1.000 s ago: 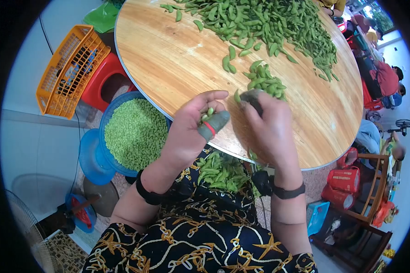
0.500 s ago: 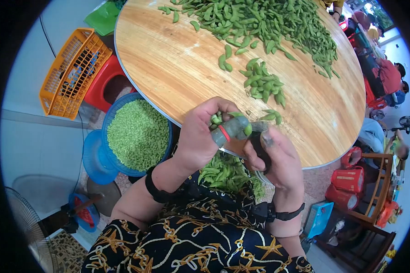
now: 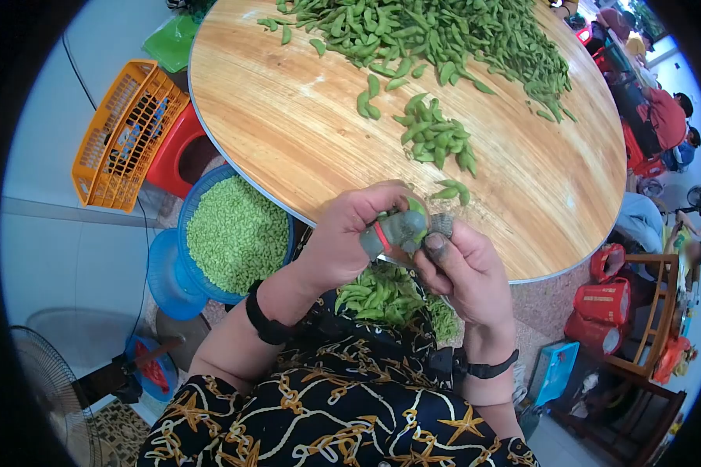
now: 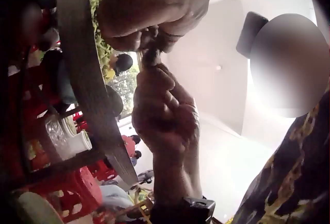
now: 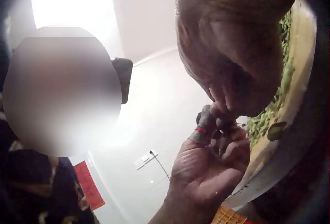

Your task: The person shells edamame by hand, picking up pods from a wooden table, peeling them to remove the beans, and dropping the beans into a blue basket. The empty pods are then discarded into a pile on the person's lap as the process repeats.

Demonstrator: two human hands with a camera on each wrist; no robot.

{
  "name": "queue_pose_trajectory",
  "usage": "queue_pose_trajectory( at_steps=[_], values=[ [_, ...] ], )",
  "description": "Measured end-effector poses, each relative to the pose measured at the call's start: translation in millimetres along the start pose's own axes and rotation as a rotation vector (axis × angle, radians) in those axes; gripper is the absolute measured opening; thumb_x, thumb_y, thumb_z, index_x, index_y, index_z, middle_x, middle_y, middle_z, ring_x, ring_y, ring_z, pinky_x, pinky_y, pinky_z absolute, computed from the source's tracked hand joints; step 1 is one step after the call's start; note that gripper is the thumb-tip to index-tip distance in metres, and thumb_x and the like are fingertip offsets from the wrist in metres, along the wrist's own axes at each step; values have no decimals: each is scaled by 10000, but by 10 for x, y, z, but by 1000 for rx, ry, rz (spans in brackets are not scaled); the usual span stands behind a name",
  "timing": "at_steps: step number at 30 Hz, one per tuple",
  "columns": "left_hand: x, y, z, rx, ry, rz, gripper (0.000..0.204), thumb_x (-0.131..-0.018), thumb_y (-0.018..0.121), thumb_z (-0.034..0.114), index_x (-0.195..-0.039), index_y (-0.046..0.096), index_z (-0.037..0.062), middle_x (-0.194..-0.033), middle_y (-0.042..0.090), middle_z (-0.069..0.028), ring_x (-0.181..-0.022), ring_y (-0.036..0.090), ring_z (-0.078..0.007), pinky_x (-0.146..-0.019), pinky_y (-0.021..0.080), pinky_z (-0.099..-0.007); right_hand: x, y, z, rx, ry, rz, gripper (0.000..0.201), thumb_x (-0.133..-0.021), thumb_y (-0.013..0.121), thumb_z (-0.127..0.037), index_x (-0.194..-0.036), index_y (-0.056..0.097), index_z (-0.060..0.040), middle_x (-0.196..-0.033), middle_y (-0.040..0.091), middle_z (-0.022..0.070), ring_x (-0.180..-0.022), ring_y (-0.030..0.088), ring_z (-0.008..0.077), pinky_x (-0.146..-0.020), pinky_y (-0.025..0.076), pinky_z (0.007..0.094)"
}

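In the head view the left hand (image 3: 349, 233), its thumb in a grey cover with a red band, curls round a green pod (image 3: 416, 208) over the table's near edge. Against it, the right hand (image 3: 469, 268) meets the pod end with thumb and covered finger; whether it pinches the pod too is hidden. Both wrist views show the fingertips of the two hands touching, dark and small. A small group of pods (image 3: 436, 138) and a couple of loose pods (image 3: 452, 191) lie beyond the hands.
A large pod heap (image 3: 444, 39) covers the far side of the round wooden table (image 3: 288, 117). At left stand a blue basket of shelled beans (image 3: 237, 237), an orange crate (image 3: 121, 136) and a red stool (image 3: 175, 156). More pods (image 3: 378, 296) lie at the lap.
The hands have come together over the near edge, the right one moving down from the small group. A pod now sits in the left hand, and a couple of pods lie nearer the hands.
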State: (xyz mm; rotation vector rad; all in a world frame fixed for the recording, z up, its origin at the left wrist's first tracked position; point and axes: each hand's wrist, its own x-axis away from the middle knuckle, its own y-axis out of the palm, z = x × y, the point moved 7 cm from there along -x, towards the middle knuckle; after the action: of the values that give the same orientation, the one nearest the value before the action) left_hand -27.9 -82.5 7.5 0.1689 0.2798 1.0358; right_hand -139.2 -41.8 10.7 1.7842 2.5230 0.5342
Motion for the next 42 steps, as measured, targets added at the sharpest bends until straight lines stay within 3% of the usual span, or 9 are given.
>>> queue_pose_trajectory(
  at_steps=[7,9,12,15,24,27,31,39,42],
  values=[
    [-11,100,-20,246,-117,-172,129,-848,590,160,-829,557,37,-740,524,31,-699,502,-70,-642,419,-223,70,74,132,-483,231,-84,125,-935,462,-129,-944,536,-29,-608,454,-23,-452,306,19,-409,206,172],
    [6,147,-51,360,-257,-158,144,-839,608,171,-821,558,37,-728,525,25,-677,503,-76,-626,425,-232,35,2,126,-277,180,34,107,-917,480,-98,-899,549,-19,-610,471,-20,-475,353,22,-420,254,179],
    [-19,51,56,-464,-89,101,210,-745,722,114,-823,545,32,-783,573,-8,-757,526,-60,-690,448,-224,52,-158,77,416,-121,258,94,-889,497,-53,-842,563,-6,-620,495,-22,-518,412,27,-447,315,193],
    [-3,17,18,-400,-132,111,213,-745,722,117,-846,563,18,-793,588,-5,-763,535,-60,-703,453,-221,50,-172,4,648,-120,274,96,-867,505,-19,-795,566,2,-627,514,-28,-559,448,30,-473,353,206],
    [20,-40,-46,-65,-171,-85,292,-756,708,109,-1008,599,9,-812,594,-12,-782,547,-81,-744,456,-226,36,-90,189,-302,159,-3,157,-913,503,-129,-954,569,6,-623,494,-18,-516,402,34,-458,313,193],
    [5,-91,38,-349,-53,7,333,-760,694,92,-1054,557,16,-812,584,-14,-779,540,-84,-754,450,-223,39,-149,-39,274,101,148,170,-909,514,-139,-989,574,-2,-631,496,-26,-525,402,30,-466,308,182],
    [44,-40,67,-357,-166,15,384,-763,680,75,-1099,501,22,-821,577,-17,-773,531,-85,-750,445,-226,-39,-366,-136,235,-55,351,159,-895,534,-136,-961,588,-2,-647,509,-38,-546,427,30,-477,329,181],
    [47,21,294,-736,235,-56,288,-744,668,90,-1018,586,59,-786,617,-88,-730,625,-231,-635,478,-303,-98,-221,21,131,22,257,134,-878,582,-136,-909,580,-6,-657,509,-48,-557,421,25,-482,331,177],
    [42,21,298,-817,166,-135,240,-734,661,130,-965,638,73,-802,620,-114,-725,616,-268,-625,485,-320,-116,-119,1,87,10,246,144,-881,580,-141,-919,578,-2,-650,503,-46,-555,426,27,-483,330,177]
  ],
)
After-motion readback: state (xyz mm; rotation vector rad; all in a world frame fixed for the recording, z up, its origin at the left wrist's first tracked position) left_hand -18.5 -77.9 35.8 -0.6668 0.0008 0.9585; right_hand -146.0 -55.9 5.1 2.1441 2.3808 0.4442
